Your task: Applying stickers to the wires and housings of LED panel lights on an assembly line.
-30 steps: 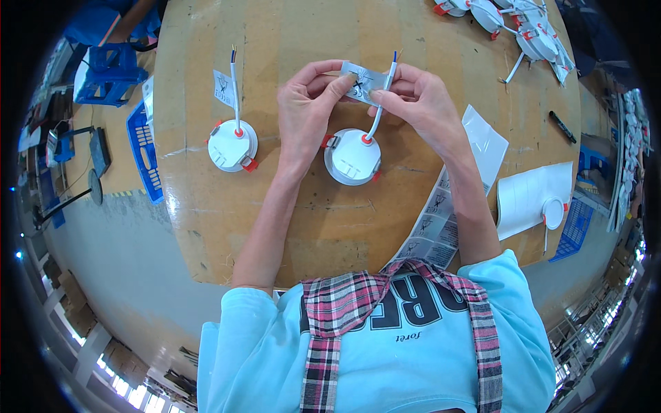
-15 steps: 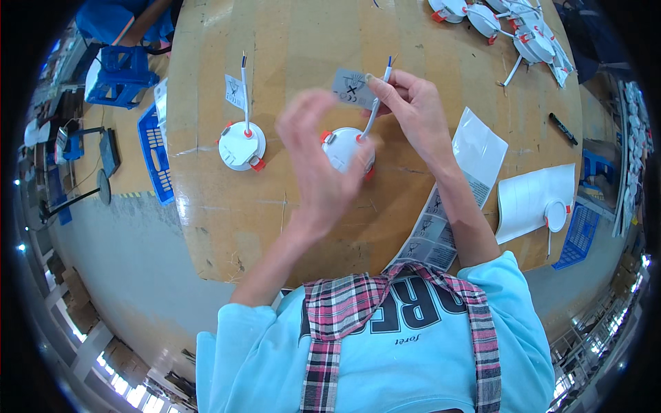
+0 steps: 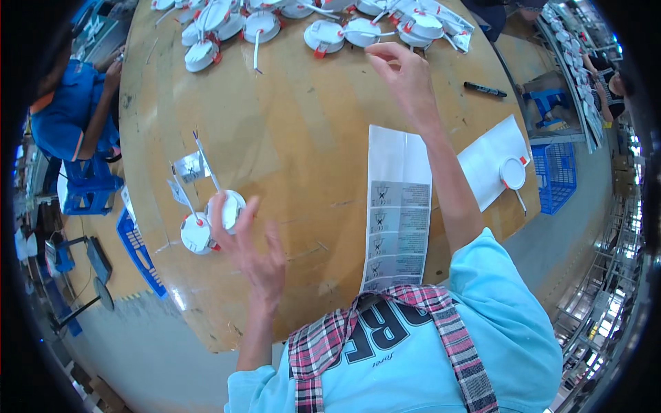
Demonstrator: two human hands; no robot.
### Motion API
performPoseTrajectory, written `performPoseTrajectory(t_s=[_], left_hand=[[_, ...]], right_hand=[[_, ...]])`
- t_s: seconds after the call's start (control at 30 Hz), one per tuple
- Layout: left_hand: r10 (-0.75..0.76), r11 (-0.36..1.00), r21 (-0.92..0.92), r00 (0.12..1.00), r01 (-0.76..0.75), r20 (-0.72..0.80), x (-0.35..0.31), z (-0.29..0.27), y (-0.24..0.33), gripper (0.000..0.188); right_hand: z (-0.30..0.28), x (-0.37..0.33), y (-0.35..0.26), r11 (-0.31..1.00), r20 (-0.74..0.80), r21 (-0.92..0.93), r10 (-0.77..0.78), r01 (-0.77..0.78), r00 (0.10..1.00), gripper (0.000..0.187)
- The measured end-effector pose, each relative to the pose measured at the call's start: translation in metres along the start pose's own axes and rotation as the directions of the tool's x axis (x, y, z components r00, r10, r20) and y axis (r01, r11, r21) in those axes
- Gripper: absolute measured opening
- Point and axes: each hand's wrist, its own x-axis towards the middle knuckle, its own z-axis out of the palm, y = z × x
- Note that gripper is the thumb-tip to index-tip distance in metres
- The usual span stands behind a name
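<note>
Label sheet (image 3: 399, 213): flat, centred, presumably for easy reach.
Left hand (image 3: 255, 258): fingers spread over paired lights (image 3: 195, 236) at left; contact unclear.
Right hand (image 3: 406, 76): curled beside light pile (image 3: 323, 36); can't tell whether pinching anything.
Cords (image 3: 208, 163): upright, likely keeping tags (image 3: 191, 166) clear.

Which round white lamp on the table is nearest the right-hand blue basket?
The lone lamp on the white sheet at right. It sits apart: two labelled lamps are by the left hand, the others in the far cluster.
</note>
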Motion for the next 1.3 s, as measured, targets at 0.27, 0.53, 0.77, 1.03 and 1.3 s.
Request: performPoseTrajectory(t_s=[0.27,0.53,0.77,1.03,1.3], left_hand=[[0.255,0.940,-0.296,0.922,-0.167,0.290,0.009,0.060,0.039,0.036],[0.258,0.917,-0.358,0.946,-0.176,0.195,0.028,0.086,0.037,0.039],[0.186,0.926,-0.347,0.980,-0.149,0.076,0.051,0.084,0.026,0.053],[0.176,0.978,-0.145,0.968,-0.151,0.179,0.056,0.096,-0.007,0.046],[0.057,0.995,-0.091,0.990,-0.045,0.130,0.038,0.087,-0.002,0.028]], right_hand=[[0.037,0.053,0.045,0.745,0.051,-0.530,-0.450,0.406,0.892,0.027],[0.028,0.053,0.048,0.842,0.065,-0.329,-0.432,0.428,0.900,0.025],[0.030,0.012,0.001,0.871,0.264,-0.080,-0.451,0.485,0.853,0.019],[0.035,-0.036,-0.042,0.747,0.333,0.108,-0.649,0.657,0.684,0.028],[0.028,-0.060,-0.038,0.854,0.396,0.433,0.107,-0.288,0.912,0.028]])
